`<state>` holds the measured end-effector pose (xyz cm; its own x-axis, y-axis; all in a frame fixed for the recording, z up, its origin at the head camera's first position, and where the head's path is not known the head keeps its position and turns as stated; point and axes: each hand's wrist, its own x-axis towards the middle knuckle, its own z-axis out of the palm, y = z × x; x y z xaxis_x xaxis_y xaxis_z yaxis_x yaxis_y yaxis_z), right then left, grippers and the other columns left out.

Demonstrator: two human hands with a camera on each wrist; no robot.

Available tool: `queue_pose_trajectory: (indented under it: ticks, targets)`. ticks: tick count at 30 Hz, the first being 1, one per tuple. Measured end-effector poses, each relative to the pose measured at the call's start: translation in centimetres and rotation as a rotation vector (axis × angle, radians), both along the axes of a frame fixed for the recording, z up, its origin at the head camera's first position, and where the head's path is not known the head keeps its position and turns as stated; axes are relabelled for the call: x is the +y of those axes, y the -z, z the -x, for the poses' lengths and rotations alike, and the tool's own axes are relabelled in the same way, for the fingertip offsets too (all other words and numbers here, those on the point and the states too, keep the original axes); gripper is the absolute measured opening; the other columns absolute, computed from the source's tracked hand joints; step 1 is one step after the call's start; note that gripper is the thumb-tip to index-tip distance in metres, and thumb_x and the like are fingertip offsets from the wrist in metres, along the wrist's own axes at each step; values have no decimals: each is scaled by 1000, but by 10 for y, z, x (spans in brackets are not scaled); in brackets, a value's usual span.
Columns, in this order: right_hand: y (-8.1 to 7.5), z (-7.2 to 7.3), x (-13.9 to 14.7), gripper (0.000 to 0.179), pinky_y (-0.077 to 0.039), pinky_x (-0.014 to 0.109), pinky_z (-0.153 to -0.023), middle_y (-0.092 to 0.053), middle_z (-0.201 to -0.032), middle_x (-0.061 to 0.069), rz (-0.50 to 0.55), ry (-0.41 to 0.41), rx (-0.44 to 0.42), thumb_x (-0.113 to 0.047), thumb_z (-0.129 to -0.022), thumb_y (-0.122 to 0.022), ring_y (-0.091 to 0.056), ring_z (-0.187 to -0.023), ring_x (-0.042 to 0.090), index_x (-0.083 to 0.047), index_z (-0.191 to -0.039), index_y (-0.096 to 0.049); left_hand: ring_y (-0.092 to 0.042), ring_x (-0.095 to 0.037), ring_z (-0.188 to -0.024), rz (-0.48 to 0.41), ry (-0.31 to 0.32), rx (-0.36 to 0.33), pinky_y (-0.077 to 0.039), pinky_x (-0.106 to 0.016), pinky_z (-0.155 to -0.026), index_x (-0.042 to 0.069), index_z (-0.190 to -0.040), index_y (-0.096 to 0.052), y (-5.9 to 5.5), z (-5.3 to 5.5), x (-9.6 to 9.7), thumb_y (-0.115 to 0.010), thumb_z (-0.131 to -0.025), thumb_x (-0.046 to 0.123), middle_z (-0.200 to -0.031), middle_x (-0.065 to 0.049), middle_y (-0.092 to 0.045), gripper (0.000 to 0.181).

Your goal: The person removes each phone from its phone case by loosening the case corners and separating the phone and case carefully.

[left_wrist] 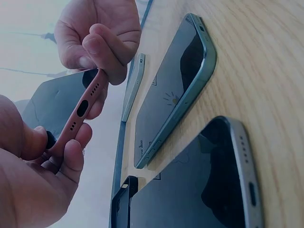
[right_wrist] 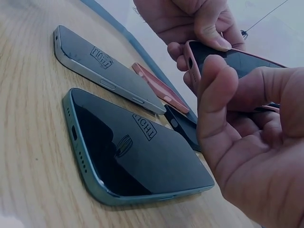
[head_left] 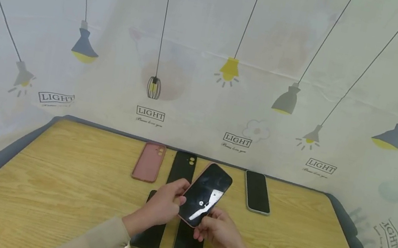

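A smartphone in a pink case (head_left: 207, 191) is held tilted above the table, its dark screen facing up. My left hand (head_left: 166, 202) grips its left long edge, thumb over the screen side. At the lower right corner, my right hand (head_left: 222, 233) pinches the case with thumb and fingers. In the left wrist view the case's pink bottom edge (left_wrist: 71, 124) shows a port cutout and speaker holes. Beneath the hands lie a green-edged phone (head_left: 188, 245) and a silver-edged phone (right_wrist: 111, 71), both screen up. Whether the case is fully seated cannot be told.
An empty pink phone case (head_left: 149, 161) and a black phone case (head_left: 183, 165) lie near the table's back edge. Right of them is another light-edged phone (head_left: 257, 193). Behind the wooden table (head_left: 301, 246) hangs a lamp-printed curtain (head_left: 202, 54).
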<state>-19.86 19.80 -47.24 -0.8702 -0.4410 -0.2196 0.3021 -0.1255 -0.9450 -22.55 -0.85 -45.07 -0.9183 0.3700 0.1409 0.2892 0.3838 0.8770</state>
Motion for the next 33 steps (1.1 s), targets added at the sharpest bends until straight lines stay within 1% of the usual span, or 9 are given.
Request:
queue_pose_trajectory:
  ticks: [4, 9, 11, 14, 17, 20, 23, 28, 33]
  targets:
    - [-2, 0, 1, 33, -53, 20, -60, -68, -79, 0, 6, -12, -5, 8, -88, -50, -65, -63, 9, -1, -117, -61, -62, -22, -84, -25, 11, -42, -46, -29, -63, 3, -110, -63, -2, 1, -1, -52, -99, -9, -108, -15, -74, 20]
    - [-3, 1, 2, 31, -53, 21, -61, -68, -82, 1, 9, -55, 23, 7, -90, -52, -66, -66, 9, -2, -118, -60, -65, -24, -93, -96, 50, -141, -48, -33, -71, 1, -113, -62, -4, 2, -6, -49, -103, -6, -117, -19, -73, 17]
    - [-3, 1, 3, 31, -54, 21, -62, -67, -83, 1, 16, -75, 31, 7, -90, -51, -66, -67, 9, -3, -118, -60, -66, -23, -94, -115, 61, -160, -49, -34, -75, 0, -114, -61, -5, 3, -7, -49, -104, -5, -116, -20, -73, 16]
    - [-3, 2, 5, 31, -54, 22, -64, -67, -86, 1, 20, -111, 39, 6, -91, -51, -66, -70, 10, -1, -121, -59, -67, -22, -90, -128, 62, -172, -51, -34, -75, -2, -113, -61, -5, 3, -7, -49, -104, -5, -112, -20, -74, 16]
    - [-3, 3, 8, 34, -55, 23, -67, -66, -94, 4, -13, -145, 61, 4, -93, -52, -66, -75, 12, 4, -127, -55, -67, -20, -85, -127, 45, -168, -51, -33, -72, -2, -112, -61, -3, 4, -7, -49, -103, -6, -108, -19, -74, 15]
    - [-6, 2, 12, 37, -55, 25, -67, -65, -99, 7, -101, -154, 102, 2, -95, -54, -65, -78, 15, 9, -131, -52, -63, -19, -81, -105, 9, -158, -49, -32, -68, -1, -111, -62, -1, 5, -6, -50, -103, -6, -106, -18, -75, 15]
    - [-11, 0, 16, 30, -55, 26, -64, -67, -101, 8, -217, -156, 131, -3, -98, -54, -64, -76, 16, 10, -125, -57, -63, -20, -80, -93, -19, -136, -49, -32, -66, -2, -110, -63, -1, 5, -5, -50, -102, -7, -105, -18, -75, 15]
    - [-18, -5, 19, 19, -52, 25, -58, -69, -84, 5, -332, -170, 139, -8, -100, -54, -61, -64, 14, 10, -100, -62, -63, -22, -85, -74, -61, -105, -50, -33, -69, -1, -109, -63, -4, 3, -4, -52, -101, -7, -105, -17, -75, 15]
    - [-20, -9, 15, 30, -48, 22, -52, -63, -73, 4, -310, -175, 134, -12, -104, -56, -57, -58, 11, 18, -99, -56, -60, -22, -83, -57, -68, -101, -47, -33, -68, 0, -111, -64, -5, 1, -3, -53, -101, -6, -105, -15, -74, 16]
